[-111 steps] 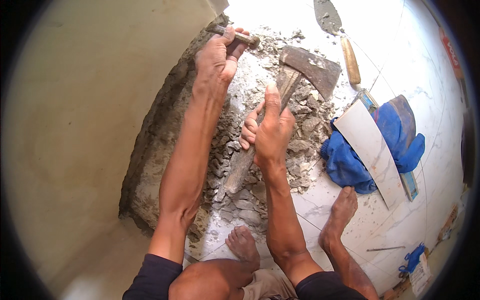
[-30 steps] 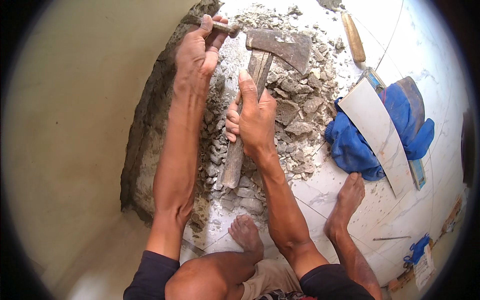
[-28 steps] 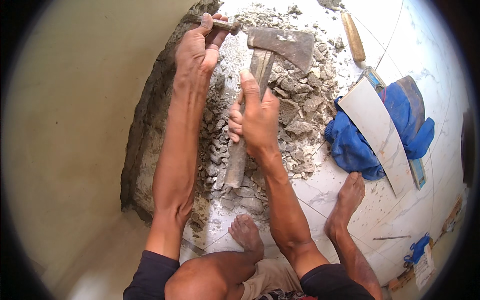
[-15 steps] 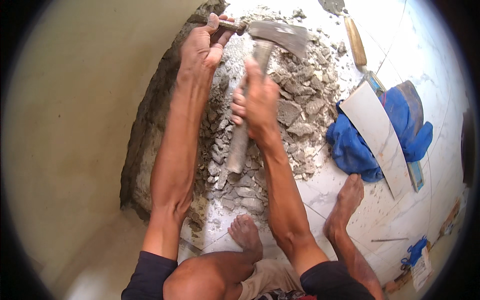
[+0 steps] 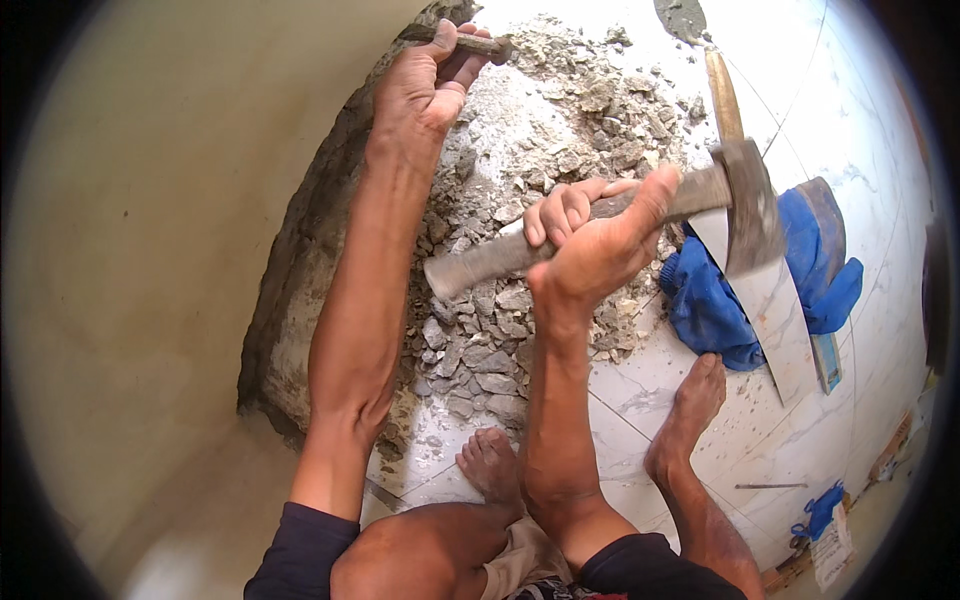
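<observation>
My left hand (image 5: 418, 88) is closed around a short metal chisel (image 5: 478, 43), its battered end pointing right. The chisel's other end meets the broken edge of the wall (image 5: 345, 135), though my fingers hide part of the shaft. Lower and to the right, my right hand (image 5: 600, 240) grips an axe (image 5: 475, 265) by its thick, worn handle. Its flared metal head (image 5: 752, 205) hangs over the tile strip and blue cloth, well apart from the chisel. Grey rubble (image 5: 490, 355) lies heaped beneath both hands.
At right, a white tile strip (image 5: 785, 340) lies across a blue cloth (image 5: 705, 310). A trowel with a wooden handle (image 5: 722, 95) rests beyond the rubble. My bare feet (image 5: 490, 465) stand on marbled floor tiles. A thin rod (image 5: 770, 486) lies at lower right.
The axe has swung away from the chisel, down and to the right, its head turning sideways. My left hand still holds the chisel at the wall, slightly farther right in the picture.
</observation>
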`<state>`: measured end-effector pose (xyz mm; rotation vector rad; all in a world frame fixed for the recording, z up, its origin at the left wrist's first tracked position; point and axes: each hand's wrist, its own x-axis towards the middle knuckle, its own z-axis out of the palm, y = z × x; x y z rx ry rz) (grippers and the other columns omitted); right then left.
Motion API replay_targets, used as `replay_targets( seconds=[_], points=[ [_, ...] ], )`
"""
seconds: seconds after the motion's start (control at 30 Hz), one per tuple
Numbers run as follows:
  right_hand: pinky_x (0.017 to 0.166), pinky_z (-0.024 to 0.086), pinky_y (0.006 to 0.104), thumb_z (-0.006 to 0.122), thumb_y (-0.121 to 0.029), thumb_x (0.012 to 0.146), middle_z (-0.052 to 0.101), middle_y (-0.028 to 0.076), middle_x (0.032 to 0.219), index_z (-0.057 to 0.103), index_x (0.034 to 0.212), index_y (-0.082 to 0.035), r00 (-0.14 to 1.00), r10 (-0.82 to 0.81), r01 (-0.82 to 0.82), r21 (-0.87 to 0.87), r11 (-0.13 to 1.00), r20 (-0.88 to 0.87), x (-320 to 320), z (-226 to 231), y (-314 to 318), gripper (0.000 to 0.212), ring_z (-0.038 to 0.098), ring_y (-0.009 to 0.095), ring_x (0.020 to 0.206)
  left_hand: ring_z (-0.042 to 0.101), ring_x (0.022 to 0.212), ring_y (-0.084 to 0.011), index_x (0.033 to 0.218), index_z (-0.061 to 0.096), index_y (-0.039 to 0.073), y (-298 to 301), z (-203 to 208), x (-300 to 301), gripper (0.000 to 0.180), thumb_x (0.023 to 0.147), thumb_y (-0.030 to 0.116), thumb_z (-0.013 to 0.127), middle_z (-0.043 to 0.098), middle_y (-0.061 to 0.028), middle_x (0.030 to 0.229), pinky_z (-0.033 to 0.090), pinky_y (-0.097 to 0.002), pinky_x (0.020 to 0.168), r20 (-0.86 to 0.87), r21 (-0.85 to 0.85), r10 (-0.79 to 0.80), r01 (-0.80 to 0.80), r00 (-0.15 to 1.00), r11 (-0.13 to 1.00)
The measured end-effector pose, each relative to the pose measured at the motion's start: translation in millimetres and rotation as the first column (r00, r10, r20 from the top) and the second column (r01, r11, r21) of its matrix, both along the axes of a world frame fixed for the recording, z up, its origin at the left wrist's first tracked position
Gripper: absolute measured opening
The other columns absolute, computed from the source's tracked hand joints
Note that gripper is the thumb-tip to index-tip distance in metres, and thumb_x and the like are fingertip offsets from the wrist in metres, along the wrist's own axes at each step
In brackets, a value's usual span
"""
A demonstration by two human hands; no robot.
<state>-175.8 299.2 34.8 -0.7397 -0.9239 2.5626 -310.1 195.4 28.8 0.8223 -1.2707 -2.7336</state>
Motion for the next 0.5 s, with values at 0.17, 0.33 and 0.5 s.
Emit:
replay_targets(
  seconds=[0.17,0.33,0.5],
  points=[
    [0.031,0.038,0.0265,0.051,-0.037,0.101,0.043,-0.001,0.052,0.048,0.078,-0.007,0.800,0.521,-0.593,0.256,0.763,0.298,-20,-25,-6,0.038,0.043,0.009,0.036,0.065,0.097,-0.0310,0.107,0.055,-0.010,3,0,1,0.026,0.091,0.008,0.065,0.065,-0.0205,0.101,0.057,-0.0483,0.093,0.061,0.049,0.028,-0.031,0.998,0.998],
    [0.029,0.031,0.0241,0.048,-0.044,0.101,0.039,-0.001,0.050,0.038,0.083,-0.012,0.851,0.442,-0.490,0.126,0.862,0.285,11,14,18,0.038,0.037,0.007,0.034,0.066,0.095,-0.0280,0.104,0.057,-0.008,0,-9,15,0.024,0.090,0.009,0.067,0.066,-0.0191,0.099,0.057,-0.0413,0.093,0.018,0.082,-0.063,0.061,0.998,0.995],
    [0.029,0.029,0.0242,0.048,-0.046,0.101,0.039,0.000,0.051,0.040,0.085,-0.011,0.812,0.510,-0.542,0.044,0.839,0.283,17,14,12,0.039,0.035,0.008,0.034,0.066,0.091,-0.0263,0.105,0.058,-0.007,14,-13,12,0.026,0.088,0.008,0.070,0.065,-0.0180,0.098,0.060,-0.0383,0.086,0.052,0.147,0.026,-0.033,0.998,0.989]
  ],
)
